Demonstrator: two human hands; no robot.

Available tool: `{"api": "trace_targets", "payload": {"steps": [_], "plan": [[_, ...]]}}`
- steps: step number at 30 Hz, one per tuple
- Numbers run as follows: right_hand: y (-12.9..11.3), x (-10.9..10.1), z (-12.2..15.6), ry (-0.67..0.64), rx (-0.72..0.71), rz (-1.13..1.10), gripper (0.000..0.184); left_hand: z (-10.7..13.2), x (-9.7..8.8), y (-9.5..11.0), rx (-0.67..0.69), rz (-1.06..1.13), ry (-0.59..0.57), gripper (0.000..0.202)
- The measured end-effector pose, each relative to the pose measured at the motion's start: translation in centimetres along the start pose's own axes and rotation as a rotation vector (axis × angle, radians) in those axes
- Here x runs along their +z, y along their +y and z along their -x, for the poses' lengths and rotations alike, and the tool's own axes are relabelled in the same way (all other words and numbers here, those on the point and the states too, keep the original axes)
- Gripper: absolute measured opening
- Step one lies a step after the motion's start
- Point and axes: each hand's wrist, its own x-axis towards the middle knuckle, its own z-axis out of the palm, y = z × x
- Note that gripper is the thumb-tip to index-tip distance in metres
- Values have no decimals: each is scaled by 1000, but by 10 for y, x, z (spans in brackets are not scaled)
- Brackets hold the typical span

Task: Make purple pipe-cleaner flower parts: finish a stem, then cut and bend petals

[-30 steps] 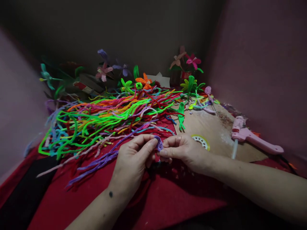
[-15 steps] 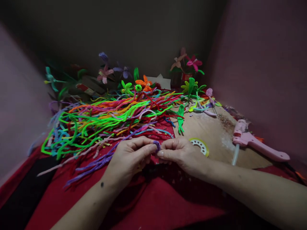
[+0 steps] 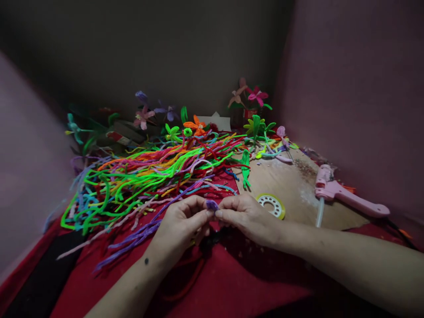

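Left hand (image 3: pixel 180 223) and right hand (image 3: pixel 247 216) have drawn closer, pinching the purple piece (image 3: pixel 211 204) tighter, less of it showing.

At the lower centre of the frame, the left hand (image 3: pixel 180 221) and the right hand (image 3: pixel 247 215) meet fingertip to fingertip, pinching a small purple pipe-cleaner piece (image 3: pixel 211 204) between them over a red cloth (image 3: pixel 232 282). A heap of coloured pipe cleaners (image 3: pixel 149 172) spreads across the left and centre, with a pink glue gun (image 3: pixel 344 196) at the right and a roll of tape (image 3: pixel 272 205) just right of the hands.
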Motion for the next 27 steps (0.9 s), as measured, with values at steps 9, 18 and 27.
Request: {"api": "trace_targets", "payload": {"steps": [9, 18, 27], "plan": [[-2, 1, -1, 4, 13, -218, 19, 3, 1, 5, 65, 48, 23, 16], [-4, 1, -3, 31, 80, -467, 21, 3, -4, 6, 204, 13, 19, 15], [-9, 1, 4, 189, -192, -49, 16, 8, -2, 11, 212, 100, -18, 20]]}}
